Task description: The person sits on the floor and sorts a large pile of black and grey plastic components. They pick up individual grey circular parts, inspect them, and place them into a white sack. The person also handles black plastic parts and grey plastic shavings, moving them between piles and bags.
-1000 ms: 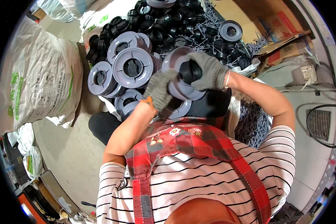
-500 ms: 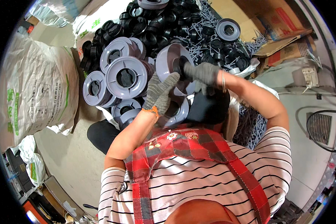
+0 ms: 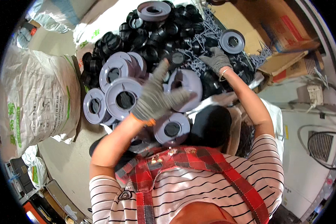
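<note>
- L hand (image 3: 158, 97), gloved, a bit blurred: fingers spread wide, thumb out over the grey cup (image 3: 194, 85); nothing held that I can see, can't tell if it touches.
- R hand (image 3: 218, 62), gloved: fingertips at the black caps (image 3: 151, 40) & grey pegs (image 3: 203, 36); can't tell if they're closed on anything.
- Grey cup: toward near edge of the white sheet (image 3: 100, 23), approx. mid, just beyond the dark knee (image 3: 212, 127).
- Technique, IMO: R best pinches one cap by its rim, clear of pegs, so none snag; L best steadies the cup by its outer wall, fingers off the opening.
- Flanged rings (image 3: 111, 93) w/ black centres: bunched L of L hand, toward sheet's near-L corner.
- Loose ring (image 3: 153, 17) at far edge; small ring (image 3: 224, 42) just past R hand, toward R edge.
- Further out: cardboard box (image 3: 287, 35) R, tall white sack (image 3: 59, 99) L.
</note>
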### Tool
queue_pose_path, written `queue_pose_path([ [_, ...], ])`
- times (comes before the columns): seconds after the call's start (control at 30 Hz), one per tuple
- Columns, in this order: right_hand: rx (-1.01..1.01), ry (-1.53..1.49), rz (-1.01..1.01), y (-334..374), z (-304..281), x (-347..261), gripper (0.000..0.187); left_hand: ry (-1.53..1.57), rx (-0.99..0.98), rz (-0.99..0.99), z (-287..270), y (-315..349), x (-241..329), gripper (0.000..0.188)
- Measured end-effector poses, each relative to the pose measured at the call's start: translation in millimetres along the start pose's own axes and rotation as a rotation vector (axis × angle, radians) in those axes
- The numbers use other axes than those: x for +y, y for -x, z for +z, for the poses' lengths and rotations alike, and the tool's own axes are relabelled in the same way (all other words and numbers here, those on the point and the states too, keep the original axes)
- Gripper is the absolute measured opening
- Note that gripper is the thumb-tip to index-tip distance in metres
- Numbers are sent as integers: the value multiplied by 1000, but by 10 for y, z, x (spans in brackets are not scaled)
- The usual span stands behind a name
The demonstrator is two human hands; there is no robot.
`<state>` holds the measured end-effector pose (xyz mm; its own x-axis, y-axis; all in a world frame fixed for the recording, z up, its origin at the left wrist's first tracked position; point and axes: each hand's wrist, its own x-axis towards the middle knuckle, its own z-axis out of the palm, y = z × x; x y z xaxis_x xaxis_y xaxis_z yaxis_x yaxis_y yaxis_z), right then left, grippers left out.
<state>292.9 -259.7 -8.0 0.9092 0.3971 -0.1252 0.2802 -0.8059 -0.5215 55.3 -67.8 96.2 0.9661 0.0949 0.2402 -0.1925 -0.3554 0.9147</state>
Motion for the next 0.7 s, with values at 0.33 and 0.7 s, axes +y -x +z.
queue_pose_path([
  [0.33,-72,454,62,-1538,323,607,71,289,475,-826,-961,-2158,-1261,69],
  [0.7,-298,286,-174,-1049,395,525,29,887,592,-643,-783,-2338,-1928,23],
])
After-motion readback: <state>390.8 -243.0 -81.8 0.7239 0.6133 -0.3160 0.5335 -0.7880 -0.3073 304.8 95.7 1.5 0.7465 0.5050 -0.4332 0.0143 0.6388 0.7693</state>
